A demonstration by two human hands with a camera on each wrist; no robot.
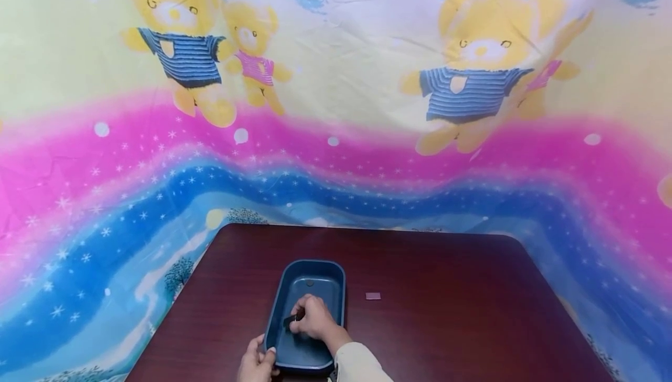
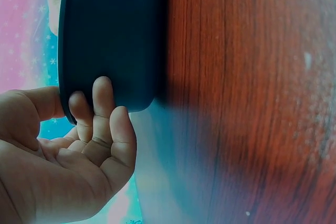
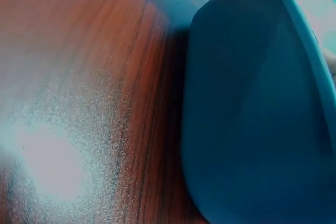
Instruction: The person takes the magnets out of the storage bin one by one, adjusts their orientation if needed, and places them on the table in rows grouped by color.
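Note:
A deep blue rectangular tray (image 1: 340, 294) with rounded corners stands on the table. At its near left corner my left hand (image 1: 256, 361) grips the rim, thumb over the edge and fingers against the outer wall, as the left wrist view shows on the tray (image 2: 113, 35). Reaching into the tray, my right hand (image 1: 314, 319) pinches a small black object (image 1: 290, 321) low over the tray floor; its kind cannot be told. Beyond that hand, a small round dark piece (image 1: 310, 283) lies on the floor at the far end. In the right wrist view the tray wall (image 3: 247, 103) hides most of the right hand.
A small pinkish rectangular piece (image 1: 373, 296) lies on the dark red-brown wooden table (image 1: 451, 312), right of the tray. Behind the table hangs a colourful cloth (image 1: 336, 79) printed with bears, running along the table's back and sides.

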